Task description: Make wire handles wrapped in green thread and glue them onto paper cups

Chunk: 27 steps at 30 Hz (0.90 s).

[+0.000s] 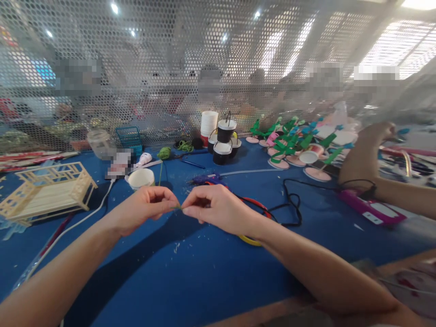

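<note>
Both my hands meet over the middle of the blue table, fingertips almost touching. My left hand pinches a thin strand of green yarn, and my right hand pinches it right beside. The yarn runs up behind my left hand towards a small green ball of yarn. A white paper cup stands just behind my left hand. Beneath and behind my right hand lie a blue glue gun and a yellow ring, both partly hidden.
At left sits a small wooden stick bed. Black-and-white cup buckets and stacked paper cups stand at the back. Green paper plants crowd the back right. A purple power strip with black cable lies near another person's arm.
</note>
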Each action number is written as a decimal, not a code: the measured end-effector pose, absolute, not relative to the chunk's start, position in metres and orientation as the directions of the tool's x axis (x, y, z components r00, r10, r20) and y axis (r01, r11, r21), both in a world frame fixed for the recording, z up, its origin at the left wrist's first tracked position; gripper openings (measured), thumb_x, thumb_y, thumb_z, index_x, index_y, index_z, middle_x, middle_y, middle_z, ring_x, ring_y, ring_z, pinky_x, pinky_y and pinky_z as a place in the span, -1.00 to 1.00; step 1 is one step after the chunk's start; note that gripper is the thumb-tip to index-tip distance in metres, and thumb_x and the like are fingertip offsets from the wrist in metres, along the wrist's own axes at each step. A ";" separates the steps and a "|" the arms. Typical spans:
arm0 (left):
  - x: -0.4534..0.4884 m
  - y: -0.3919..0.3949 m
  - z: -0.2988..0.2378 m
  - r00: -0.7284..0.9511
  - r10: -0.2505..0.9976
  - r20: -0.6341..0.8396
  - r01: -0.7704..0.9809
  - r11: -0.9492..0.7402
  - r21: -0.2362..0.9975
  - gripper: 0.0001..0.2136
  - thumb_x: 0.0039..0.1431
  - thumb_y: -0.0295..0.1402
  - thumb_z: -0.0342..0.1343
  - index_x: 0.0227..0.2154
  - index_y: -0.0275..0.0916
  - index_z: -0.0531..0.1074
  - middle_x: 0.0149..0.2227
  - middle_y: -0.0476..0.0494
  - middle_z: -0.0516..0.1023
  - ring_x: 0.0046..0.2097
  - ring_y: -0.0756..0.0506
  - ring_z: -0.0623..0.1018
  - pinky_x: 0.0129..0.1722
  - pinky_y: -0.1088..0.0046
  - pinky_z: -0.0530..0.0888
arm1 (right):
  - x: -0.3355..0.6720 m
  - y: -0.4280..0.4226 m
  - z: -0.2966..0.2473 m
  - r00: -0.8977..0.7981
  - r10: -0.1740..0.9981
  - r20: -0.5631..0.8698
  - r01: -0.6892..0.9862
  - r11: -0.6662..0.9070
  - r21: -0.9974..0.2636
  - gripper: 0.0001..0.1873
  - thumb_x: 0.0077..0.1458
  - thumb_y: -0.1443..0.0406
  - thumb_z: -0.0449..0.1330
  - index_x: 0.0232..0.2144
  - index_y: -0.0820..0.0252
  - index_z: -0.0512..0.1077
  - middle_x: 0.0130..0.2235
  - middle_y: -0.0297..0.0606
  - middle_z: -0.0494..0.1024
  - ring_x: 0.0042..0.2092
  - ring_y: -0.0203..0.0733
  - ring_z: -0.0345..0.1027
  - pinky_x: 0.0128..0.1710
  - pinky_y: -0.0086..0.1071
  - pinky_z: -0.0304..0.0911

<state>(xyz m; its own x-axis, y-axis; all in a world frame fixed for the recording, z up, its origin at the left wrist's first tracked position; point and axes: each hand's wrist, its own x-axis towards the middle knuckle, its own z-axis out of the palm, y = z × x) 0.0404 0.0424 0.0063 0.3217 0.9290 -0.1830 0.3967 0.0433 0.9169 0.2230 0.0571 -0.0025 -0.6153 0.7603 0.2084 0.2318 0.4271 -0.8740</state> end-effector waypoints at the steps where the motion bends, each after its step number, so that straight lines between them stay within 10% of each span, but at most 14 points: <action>1: 0.042 0.042 0.004 0.295 0.942 -0.159 0.371 0.041 0.928 -0.83 -0.07 -0.24 0.06 -0.54 -0.26 0.34 -0.68 0.13 0.16 -0.64 0.12 0.13 -0.66 0.63 0.08 | 0.223 0.059 -0.003 -0.600 0.785 0.154 0.212 0.341 -0.916 -0.95 -0.08 0.37 0.13 -0.51 0.27 0.37 -0.63 -0.44 0.31 -0.61 -0.46 0.19 -0.64 -0.59 0.13; 7: 0.058 0.031 -0.007 0.162 0.954 0.252 0.545 -0.299 0.783 -0.85 -0.02 -0.30 0.03 -0.53 -0.29 0.39 -0.57 0.01 0.39 -0.54 0.08 0.29 -0.57 0.60 0.23 | 0.220 0.064 -0.012 -0.498 0.863 0.089 0.184 0.205 -0.961 -0.92 -0.08 0.32 0.11 -0.48 0.26 0.33 -0.59 -0.41 0.35 -0.63 -0.44 0.21 -0.70 -0.56 0.15; 11: 0.060 0.025 -0.013 0.303 0.784 0.543 0.749 -0.547 0.373 -0.86 0.04 -0.40 -0.02 -0.49 -0.29 0.41 -0.60 0.01 0.35 -0.58 0.09 0.28 -0.59 0.60 0.21 | 0.219 0.060 -0.014 -0.471 0.848 0.241 0.346 0.429 -0.835 -0.93 -0.06 0.39 0.08 -0.53 0.25 0.36 -0.59 -0.38 0.37 -0.59 -0.41 0.23 -0.60 -0.52 0.15; 16: 0.057 0.025 -0.010 0.476 0.679 0.558 0.796 -0.602 0.053 -0.79 0.11 -0.39 -0.10 -0.50 -0.30 0.41 -0.58 -0.03 0.36 -0.54 0.05 0.32 -0.54 0.56 0.22 | 0.220 0.058 -0.019 -0.587 0.696 0.413 0.468 0.708 -0.529 -0.87 -0.09 0.50 0.07 -0.55 0.28 0.38 -0.52 -0.29 0.42 -0.48 -0.35 0.24 -0.47 -0.48 0.13; 22: 0.047 0.035 0.006 0.378 0.923 0.074 0.760 -0.355 0.545 -0.85 -0.01 -0.31 0.02 -0.54 -0.27 0.41 -0.60 0.03 0.34 -0.55 0.06 0.29 -0.56 0.57 0.19 | 0.223 0.058 -0.015 -0.744 0.550 0.380 0.310 0.788 -0.532 -0.89 -0.06 0.47 0.09 -0.54 0.29 0.39 -0.49 -0.28 0.44 -0.42 -0.33 0.26 -0.39 -0.46 0.16; 27: 0.044 0.041 0.003 0.287 0.956 -0.053 0.463 -0.090 0.882 -0.84 -0.10 -0.26 0.08 -0.56 -0.27 0.38 -0.65 0.09 0.23 -0.59 0.10 0.18 -0.60 0.60 0.12 | 0.221 0.059 -0.008 -0.656 0.744 0.128 0.197 0.333 -0.922 -0.95 -0.06 0.36 0.12 -0.51 0.26 0.35 -0.61 -0.43 0.33 -0.61 -0.44 0.21 -0.64 -0.55 0.15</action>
<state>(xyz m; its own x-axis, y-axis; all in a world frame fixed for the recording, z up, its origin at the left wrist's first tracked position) 0.0442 0.0412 0.0028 0.2871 0.9564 -0.0529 0.4632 -0.0903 0.8816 0.2214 0.0592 -0.0077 -0.6556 0.7442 0.1282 0.1973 0.3326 -0.9222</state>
